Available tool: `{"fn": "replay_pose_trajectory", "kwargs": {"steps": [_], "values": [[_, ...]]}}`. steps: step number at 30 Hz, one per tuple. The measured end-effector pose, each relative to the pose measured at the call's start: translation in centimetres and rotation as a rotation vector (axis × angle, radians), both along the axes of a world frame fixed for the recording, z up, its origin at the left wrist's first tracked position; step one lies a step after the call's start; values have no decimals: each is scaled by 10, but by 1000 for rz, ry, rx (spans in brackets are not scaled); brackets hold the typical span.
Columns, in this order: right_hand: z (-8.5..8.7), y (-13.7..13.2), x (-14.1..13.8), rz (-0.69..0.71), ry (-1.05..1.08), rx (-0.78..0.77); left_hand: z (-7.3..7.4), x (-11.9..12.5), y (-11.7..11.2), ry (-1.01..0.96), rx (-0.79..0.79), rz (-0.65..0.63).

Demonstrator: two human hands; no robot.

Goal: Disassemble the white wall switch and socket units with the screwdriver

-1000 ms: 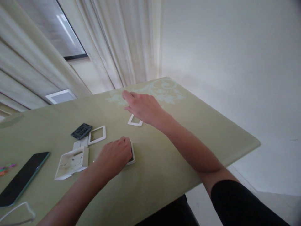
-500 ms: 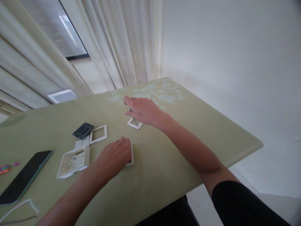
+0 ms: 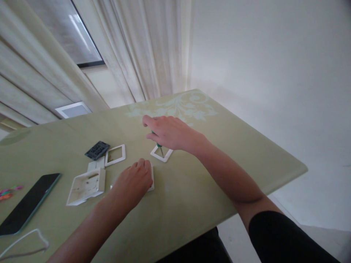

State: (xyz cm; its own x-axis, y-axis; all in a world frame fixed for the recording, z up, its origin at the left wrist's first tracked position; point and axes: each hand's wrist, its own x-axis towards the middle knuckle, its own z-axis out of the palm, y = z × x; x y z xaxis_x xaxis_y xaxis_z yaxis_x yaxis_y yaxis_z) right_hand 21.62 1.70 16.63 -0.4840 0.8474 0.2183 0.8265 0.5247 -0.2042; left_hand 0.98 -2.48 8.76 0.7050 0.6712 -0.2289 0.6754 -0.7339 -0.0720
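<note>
My right hand [image 3: 175, 132] is closed around a screwdriver with a green handle [image 3: 159, 145], its thin shaft pointing down. A small white square frame [image 3: 162, 158] lies under the hand, and the shaft shows against its opening. Whether fingers touch this frame is hidden. My left hand [image 3: 134, 181] is closed over a white plastic piece [image 3: 152, 178] on the table; mostly its right edge shows. To the left of that hand are an open white plastic box [image 3: 87, 188], another white square frame [image 3: 124, 153] and a dark panel [image 3: 97, 150] leaning on it.
A dark-screened phone or tablet [image 3: 30, 204] lies at the left of the table [image 3: 233, 160]. Small colourful bits [image 3: 8, 193] are beyond it, and a white cable [image 3: 24, 239] curls at the near left. Curtains [image 3: 153, 47] and a wall [image 3: 268, 73] bound the far side.
The small frame under my right hand has moved nearer and slightly right. My right hand and the screwdriver have come down a little. My left hand has shifted slightly left.
</note>
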Motion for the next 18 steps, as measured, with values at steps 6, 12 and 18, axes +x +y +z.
{"fn": "replay_pose_trajectory", "kwargs": {"steps": [6,12,18], "values": [[11,-13,-1,-16,47,61,2,-1,2,245,150,-150],[17,-23,-4,37,108,90,-7,-22,21,-58,-51,-80],[19,-30,-8,101,159,50,10,-46,53,-338,-255,39]]}}
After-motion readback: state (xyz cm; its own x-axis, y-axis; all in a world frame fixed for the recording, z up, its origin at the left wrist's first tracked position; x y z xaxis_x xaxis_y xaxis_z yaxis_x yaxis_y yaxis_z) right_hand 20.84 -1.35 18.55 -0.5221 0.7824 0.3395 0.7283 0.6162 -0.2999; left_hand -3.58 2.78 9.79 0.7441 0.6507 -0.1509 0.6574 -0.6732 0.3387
